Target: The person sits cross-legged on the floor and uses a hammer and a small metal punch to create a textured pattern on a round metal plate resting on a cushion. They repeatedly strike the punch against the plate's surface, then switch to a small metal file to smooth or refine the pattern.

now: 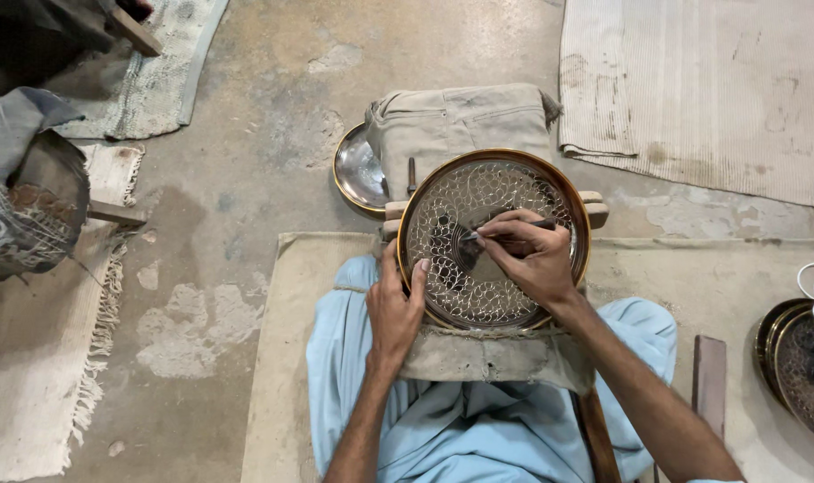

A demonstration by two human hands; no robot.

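Note:
A round metal plate [550, 192] with a brass rim and an engraved scale pattern rests tilted on a wooden block over my lap. My left hand [396, 304] grips the plate's lower left edge, thumb on its face. My right hand [529, 255] lies on the plate's middle and pinches a thin dark engraving tool [505, 230], whose tip points left onto the pattern. A folded beige cloth [492, 358] pads the plate's lower edge.
A second shiny plate [353, 170] lies behind, half under folded beige fabric [460, 121]. More dark plates [796, 367] stack at the right edge, beside a wooden slat [709, 376]. Mats cover the concrete floor [246, 134]; a bundle of cloth sits far left.

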